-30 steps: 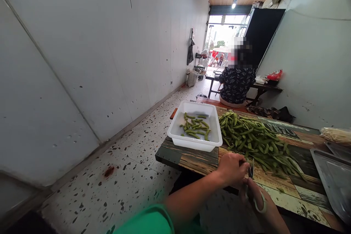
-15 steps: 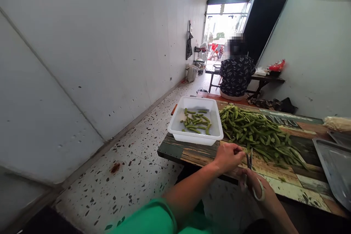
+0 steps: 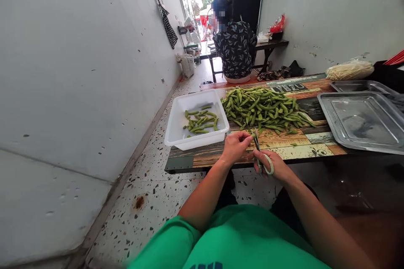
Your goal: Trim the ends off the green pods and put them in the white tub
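Observation:
My right hand (image 3: 270, 164) grips a pair of scissors (image 3: 268, 164) with pale handles, blades pointing away from me. My left hand (image 3: 235, 148) is closed in a pinch on a green bean pod (image 3: 253, 135), mostly hidden by the fingers, right beside the blades. Behind both hands a heap of edamame pods (image 3: 261, 109) lies on the patterned wooden table (image 3: 221, 157). To the left of the heap stands a white plastic tub (image 3: 175, 141) with a smaller number of pods in it.
Metal trays (image 3: 362, 122) lie on the table's right side, near a bag of pale, thin strands (image 3: 350, 69). A person in a dark leaf-print shirt (image 3: 235, 50) sits beyond the table, back towards me. A grey-white wall (image 3: 78, 71) runs along the left.
My view has swung right and down, so more of the trays and my green shirt shows. The pod at my left fingers now sits at the blades, which look closer together.

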